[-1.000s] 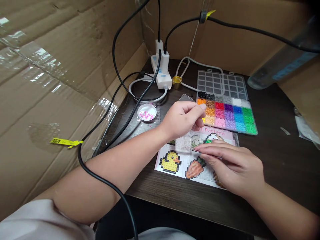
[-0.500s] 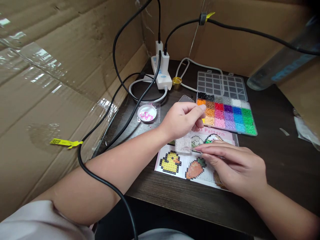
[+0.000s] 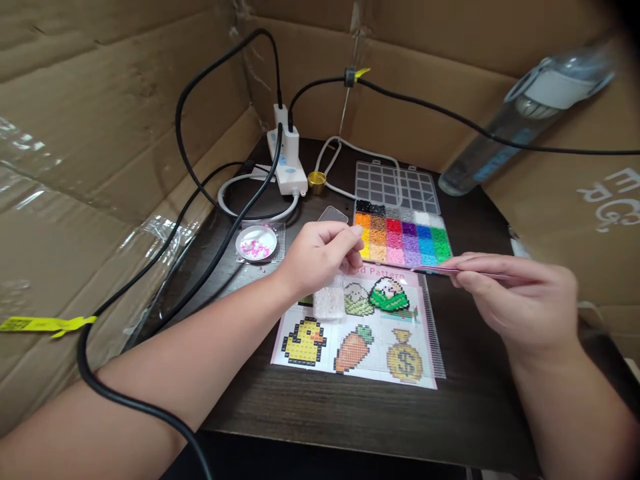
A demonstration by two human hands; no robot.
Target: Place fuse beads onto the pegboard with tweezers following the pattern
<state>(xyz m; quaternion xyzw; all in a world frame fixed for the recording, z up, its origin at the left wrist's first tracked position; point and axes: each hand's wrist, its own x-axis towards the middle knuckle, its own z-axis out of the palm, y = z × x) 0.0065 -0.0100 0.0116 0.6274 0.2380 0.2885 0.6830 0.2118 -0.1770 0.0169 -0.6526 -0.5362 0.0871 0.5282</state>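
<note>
My left hand (image 3: 325,257) is closed, thumb over curled fingers, above the top of the pattern sheet (image 3: 313,370); whatever it may hold is hidden. Just below it is a small clear box of whitish beads (image 3: 329,303), lying over the sheet. Pink tweezers (image 3: 475,272) are pinched in my right hand (image 3: 530,297), their tips pointing left near the front edge of the bead case. I cannot make out whether a bead sits in the tips. A white and green bead figure (image 3: 389,295) lies on the clear pegboard (image 3: 434,327) over the sheet.
Behind the sheet lies an open bead case (image 3: 403,233) with many colours. A white dish of pink beads (image 3: 256,243) sits at left, near a power strip (image 3: 287,167) and gold cup (image 3: 317,182). A black cable (image 3: 145,407) crosses my left forearm. A bottle (image 3: 500,147) leans back right.
My right hand has carried the tweezers away from the whitish bead box, right and up toward the bead case. The left hand stays closed near the box. The view has turned right.
</note>
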